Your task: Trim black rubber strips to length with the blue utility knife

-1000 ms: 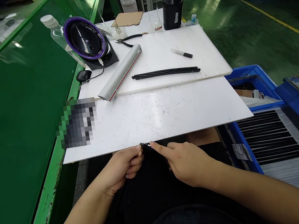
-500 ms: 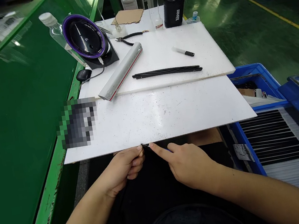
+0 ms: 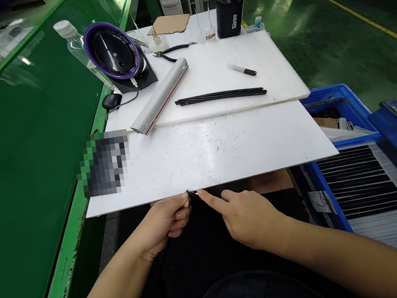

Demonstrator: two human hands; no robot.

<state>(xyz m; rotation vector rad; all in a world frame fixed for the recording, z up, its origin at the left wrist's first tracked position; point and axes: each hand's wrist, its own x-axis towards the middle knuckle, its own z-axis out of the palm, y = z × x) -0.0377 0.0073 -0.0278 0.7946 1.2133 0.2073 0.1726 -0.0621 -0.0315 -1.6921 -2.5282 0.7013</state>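
Note:
My left hand (image 3: 174, 216) is closed in a fist at the front edge of the white board. Between its thumb and index finger shows the tip of a thin black piece (image 3: 189, 191), mostly hidden by the fingers. My right hand (image 3: 248, 216) is wrapped round a slim tool, and its index finger stretches along the short metal tip (image 3: 195, 194). That tip meets the black piece beside my left thumb. The tool's handle is hidden in my palm. Farther back on the board lies a bundle of thin black strips (image 3: 220, 96).
Dark crumbs dot the white board (image 3: 257, 140). Behind are a long grey box (image 3: 161, 97), a capped knife (image 3: 242, 69), pliers (image 3: 171, 51), a purple-rimmed fan (image 3: 113, 51) and a black bottle (image 3: 228, 12). A blue crate (image 3: 335, 203) with black strips stands at right; a green partition (image 3: 13, 186) at left.

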